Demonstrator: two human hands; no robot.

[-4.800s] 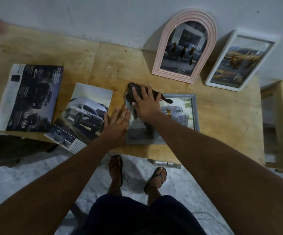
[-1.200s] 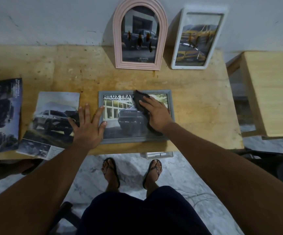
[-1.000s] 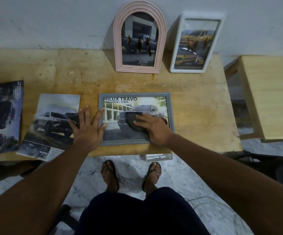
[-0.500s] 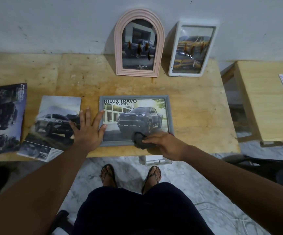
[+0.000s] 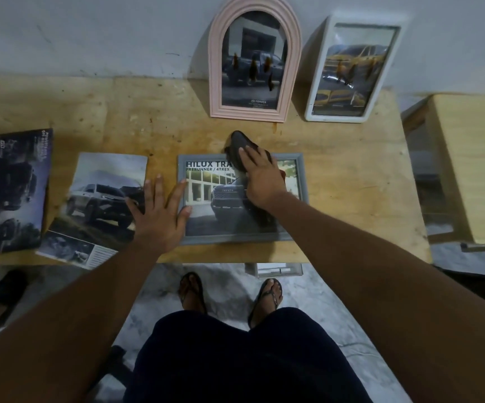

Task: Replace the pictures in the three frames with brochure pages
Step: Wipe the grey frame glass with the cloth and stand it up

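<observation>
Three frames sit on the wooden table (image 5: 351, 184): a grey frame (image 5: 235, 238) lies flat near the front edge, while a pink arched frame (image 5: 215, 68) and a white frame (image 5: 317, 82) lean on the wall behind it. The right hand (image 5: 261, 178) covers the middle of the grey frame's page, its fingers nearly straight and pressing a dark cloth (image 5: 240, 142) onto the top edge. The cloth cuts the headline to "HILUX TRA". Below it "PRERUNNER / 4TREX" reads clearly, and "TOYOTA" shows on the pickup's grille. The left hand (image 5: 160, 216) lies flat with its fingers spread, gripping nothing. Its thumb side rests on the grey frame's left rim and its little finger touches a loose brochure page (image 5: 99, 199) showing a silver vehicle. At far left a dark brochure (image 5: 9, 193) is cut off by the picture's edge, and its sideways print is too blurred to read. "TOYOTA" is legible at the foot of the pink frame's page. Glare and brownish reflections muddy both upright pictures, and the white frame shows only a yellow vehicle.
</observation>
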